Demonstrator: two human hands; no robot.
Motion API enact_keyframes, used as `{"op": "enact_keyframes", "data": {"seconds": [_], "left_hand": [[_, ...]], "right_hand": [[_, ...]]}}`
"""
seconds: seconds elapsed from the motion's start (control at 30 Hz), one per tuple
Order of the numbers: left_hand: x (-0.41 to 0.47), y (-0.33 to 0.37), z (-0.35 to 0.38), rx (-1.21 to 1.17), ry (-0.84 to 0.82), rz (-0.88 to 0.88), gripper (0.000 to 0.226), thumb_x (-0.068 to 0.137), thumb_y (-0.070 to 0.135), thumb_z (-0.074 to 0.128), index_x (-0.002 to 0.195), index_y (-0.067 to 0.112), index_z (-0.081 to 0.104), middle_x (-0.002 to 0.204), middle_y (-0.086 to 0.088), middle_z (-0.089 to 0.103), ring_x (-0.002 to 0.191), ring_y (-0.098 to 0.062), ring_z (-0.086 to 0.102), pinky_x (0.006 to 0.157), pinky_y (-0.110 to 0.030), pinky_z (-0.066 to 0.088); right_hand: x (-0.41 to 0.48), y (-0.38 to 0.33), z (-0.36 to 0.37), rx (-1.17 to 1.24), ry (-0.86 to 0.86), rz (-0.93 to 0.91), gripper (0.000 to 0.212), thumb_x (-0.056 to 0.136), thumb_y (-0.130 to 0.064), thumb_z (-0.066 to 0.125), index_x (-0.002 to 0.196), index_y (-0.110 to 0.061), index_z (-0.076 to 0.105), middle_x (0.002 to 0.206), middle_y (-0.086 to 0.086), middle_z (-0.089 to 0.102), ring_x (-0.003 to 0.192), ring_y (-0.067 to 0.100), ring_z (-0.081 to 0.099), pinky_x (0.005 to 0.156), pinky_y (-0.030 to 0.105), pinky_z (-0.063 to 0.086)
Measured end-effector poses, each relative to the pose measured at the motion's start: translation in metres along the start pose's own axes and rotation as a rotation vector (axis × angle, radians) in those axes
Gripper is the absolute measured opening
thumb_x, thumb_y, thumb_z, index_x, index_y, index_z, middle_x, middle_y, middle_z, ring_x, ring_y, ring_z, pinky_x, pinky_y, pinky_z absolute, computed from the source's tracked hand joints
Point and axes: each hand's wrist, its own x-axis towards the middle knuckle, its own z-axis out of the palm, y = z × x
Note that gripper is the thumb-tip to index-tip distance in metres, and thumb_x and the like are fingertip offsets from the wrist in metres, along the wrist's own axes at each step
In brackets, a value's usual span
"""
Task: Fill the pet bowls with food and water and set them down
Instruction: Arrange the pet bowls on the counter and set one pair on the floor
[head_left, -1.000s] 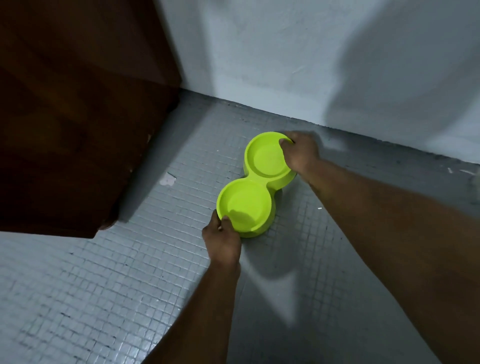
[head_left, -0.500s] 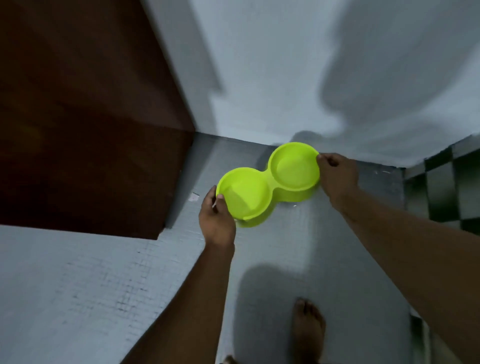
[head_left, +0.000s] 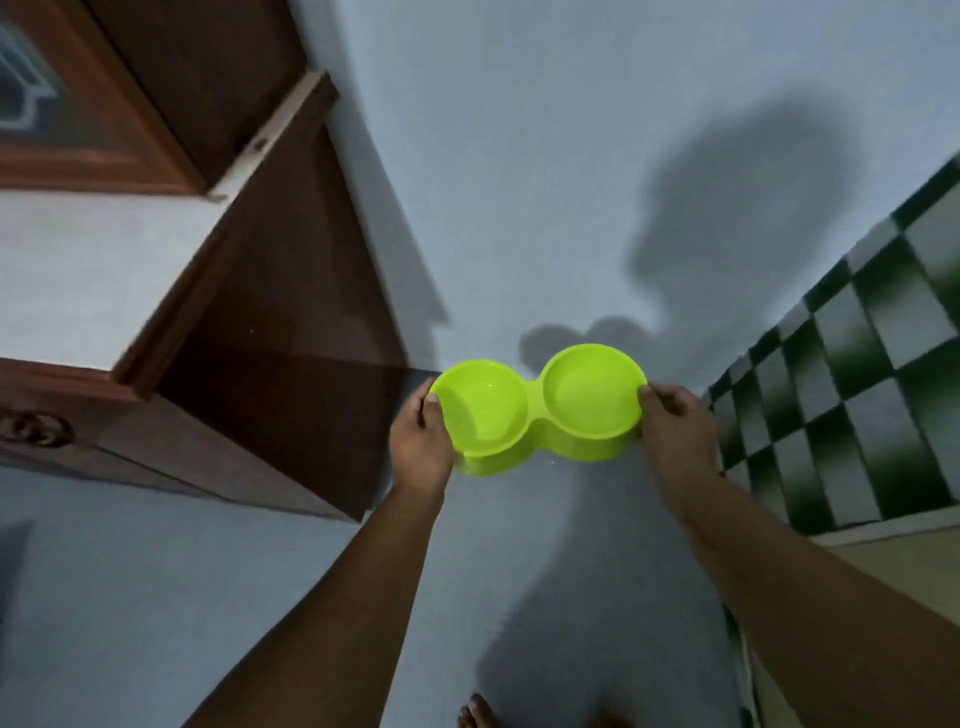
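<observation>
A lime-green double pet bowl, two round cups joined in one piece, is held in the air in front of me, lying left to right. Both cups look empty. My left hand grips the rim of the left cup, thumb on top. My right hand grips the rim of the right cup, fingers curled over its edge. The bowl is above the grey floor, in front of a pale wall.
A dark wooden door stands open at the left, with a wooden cabinet edge beside it. A green-and-white checkered tiled wall runs along the right. My bare foot shows at the bottom on the grey floor.
The bowl has been lifted off the mosaic floor and turned from a near-far line to a left-right line. Both hands kept their hold, and the view has risen.
</observation>
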Motion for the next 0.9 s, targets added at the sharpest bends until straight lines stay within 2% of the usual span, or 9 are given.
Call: {"op": "enact_keyframes", "data": {"seconds": [0.1,0.2,0.27,0.37,0.47,0.57,0.67,0.73,0.9], "left_hand": [[-0.03,0.03,-0.02,-0.028,-0.017,0.013,0.029,0.106,0.011,0.048,0.128,0.006,0.067,0.114,-0.001,0.068,0.108,-0.015,0.062,0.098,-0.031,0.049],[-0.066,0.055,-0.039,-0.025,-0.039,0.052,0.027,0.106,0.01,0.048,0.125,0.005,0.067,0.107,0.0,0.067,0.103,-0.016,0.061,0.093,-0.032,0.049],[-0.09,0.07,-0.052,-0.023,-0.046,0.07,0.027,0.105,0.01,0.049,0.126,0.002,0.065,0.113,-0.006,0.068,0.106,-0.018,0.061,0.096,-0.033,0.049],[-0.126,0.085,-0.07,-0.005,-0.078,0.117,0.03,0.105,0.009,0.05,0.13,-0.002,0.064,0.124,-0.015,0.068,0.114,-0.023,0.062,0.102,-0.034,0.048],[-0.172,0.098,-0.086,0.006,-0.105,0.139,0.027,0.105,0.007,0.049,0.123,-0.002,0.066,0.114,-0.011,0.068,0.104,-0.019,0.061,0.084,-0.012,0.046],[-0.226,0.105,-0.105,-0.034,-0.169,0.128,0.025,0.105,0.007,0.049,0.119,0.0,0.069,0.106,-0.008,0.069,0.096,-0.016,0.061,0.074,-0.006,0.046],[-0.268,0.105,-0.12,-0.042,-0.252,0.123,0.023,0.104,0.009,0.051,0.116,0.007,0.071,0.107,-0.007,0.071,0.097,-0.015,0.062,0.083,-0.023,0.049],[-0.29,0.105,-0.129,-0.043,-0.31,0.121,0.023,0.104,0.008,0.051,0.117,0.007,0.07,0.106,-0.006,0.07,0.096,-0.016,0.061,0.083,-0.026,0.046],[-0.33,0.102,-0.145,-0.002,-0.475,0.167,0.026,0.105,0.012,0.051,0.123,0.008,0.069,0.111,-0.005,0.07,0.102,-0.019,0.062,0.089,-0.03,0.046]], "right_hand": [[-0.036,-0.024,-0.032,0.043,0.03,-0.012,0.014,0.094,-0.008,0.064,0.103,0.001,0.07,0.09,0.011,0.067,0.065,-0.007,0.057,0.062,0.008,0.046],[-0.077,-0.04,-0.067,0.043,0.065,-0.026,0.01,0.093,-0.011,0.066,0.097,-0.003,0.071,0.089,0.011,0.069,0.065,-0.006,0.057,0.065,0.009,0.046],[-0.104,-0.045,-0.091,0.063,0.089,-0.023,0.012,0.093,-0.012,0.067,0.096,-0.001,0.072,0.087,0.009,0.069,0.066,-0.003,0.057,0.069,0.018,0.05],[-0.145,-0.047,-0.127,0.125,0.114,0.024,0.01,0.09,-0.016,0.07,0.081,-0.021,0.07,0.079,0.0,0.068,0.077,0.013,0.063,0.083,0.047,0.058],[-0.188,-0.045,-0.163,0.146,0.116,0.042,0.008,0.09,-0.019,0.07,0.084,-0.024,0.069,0.085,0.003,0.07,0.086,0.022,0.065,0.086,0.057,0.056],[-0.24,-0.044,-0.206,0.146,0.16,0.033,0.002,0.092,-0.019,0.069,0.094,-0.018,0.07,0.091,0.008,0.071,0.088,0.022,0.065,0.086,0.05,0.057],[-0.286,-0.039,-0.245,0.122,0.208,-0.017,0.004,0.092,-0.02,0.069,0.095,-0.017,0.07,0.091,0.01,0.072,0.085,0.021,0.066,0.079,0.037,0.054],[-0.312,-0.035,-0.265,0.127,0.243,-0.007,0.002,0.091,-0.022,0.071,0.091,-0.02,0.07,0.088,0.007,0.072,0.084,0.021,0.067,0.079,0.037,0.054],[-0.384,-0.033,-0.306,0.135,0.395,-0.005,0.008,0.091,-0.02,0.07,0.091,-0.012,0.071,0.082,0.005,0.069,0.073,0.013,0.061,0.07,0.028,0.049]]}}
